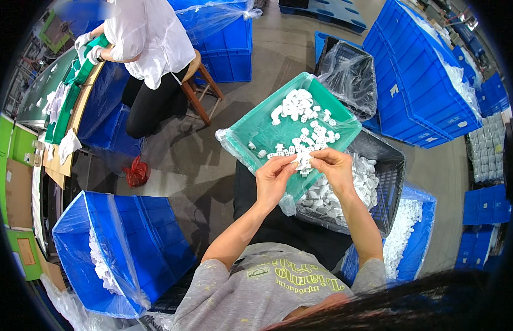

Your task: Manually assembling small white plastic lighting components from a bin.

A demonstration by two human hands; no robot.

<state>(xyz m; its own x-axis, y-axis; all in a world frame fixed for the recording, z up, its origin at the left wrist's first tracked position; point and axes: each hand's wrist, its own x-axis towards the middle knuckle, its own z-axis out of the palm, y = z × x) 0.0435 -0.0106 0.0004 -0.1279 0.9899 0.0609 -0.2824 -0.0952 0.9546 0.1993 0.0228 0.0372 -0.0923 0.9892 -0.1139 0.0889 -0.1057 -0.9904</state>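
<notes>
Over the near side of a green plastic tray [255, 131], my two hands meet with their fingertips close together. Both my left hand [272, 181] and my right hand [336, 170] pinch a small white plastic part [303, 159] between thumb and fingers. Its exact shape is partly covered by the fingers and blends with the white pieces behind it. Inside the tray lie a heap of rounded white pieces [297, 103] at the far side and a scatter of small blocky white pieces with holes [318, 134] nearer my hands. Clear plastic film wraps the tray's edges.
Under the tray's right side stands a black crate [390, 165] of white plastic parts [362, 185]. Blue bins [138, 243] flank me, with another [422, 77] at far right. A film-lined black basket [347, 71] lies beyond. Far left, a gloved co-worker [151, 44] sits on a wooden stool [197, 83].
</notes>
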